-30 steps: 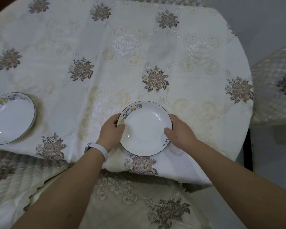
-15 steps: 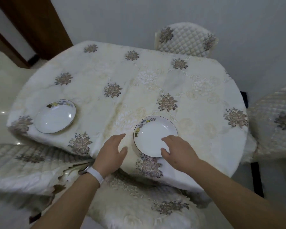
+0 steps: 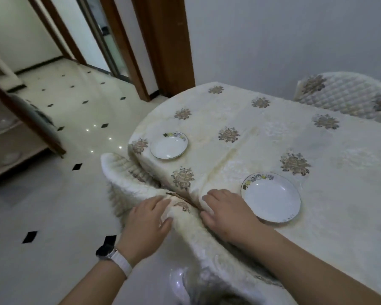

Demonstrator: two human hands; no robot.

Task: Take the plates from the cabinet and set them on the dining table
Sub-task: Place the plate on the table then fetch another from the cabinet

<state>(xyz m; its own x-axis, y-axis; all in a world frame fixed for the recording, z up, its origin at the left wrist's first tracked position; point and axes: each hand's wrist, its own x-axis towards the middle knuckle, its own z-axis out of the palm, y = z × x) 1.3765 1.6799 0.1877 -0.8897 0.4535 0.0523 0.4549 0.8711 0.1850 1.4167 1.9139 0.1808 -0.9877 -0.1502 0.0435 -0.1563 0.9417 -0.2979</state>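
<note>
Two white plates with a thin dark rim lie on the dining table [image 3: 262,137], which has a cream flowered cloth. One plate [image 3: 272,197] rests near the front edge, the other plate [image 3: 169,145] sits at the table's left end. My right hand [image 3: 227,213] is empty, fingers apart, just left of the near plate and off it. My left hand [image 3: 149,221], with a white watch band on the wrist, hovers empty over a chair back. A wooden cabinet [image 3: 11,137] stands at the far left with more plates dimly visible on its shelves.
Quilted chair covers: one chair [image 3: 128,183] pushed under the table's left end, another chair [image 3: 343,95] at the far side. Glossy tiled floor [image 3: 53,216] with black diamonds spreads to the left. A wooden door frame [image 3: 165,45] and a grey wall stand behind.
Both hands let go of the near plate, which now lies on the table. The view has swung left, bringing the floor, doorway and cabinet into sight. My hands drifted left of the plate.
</note>
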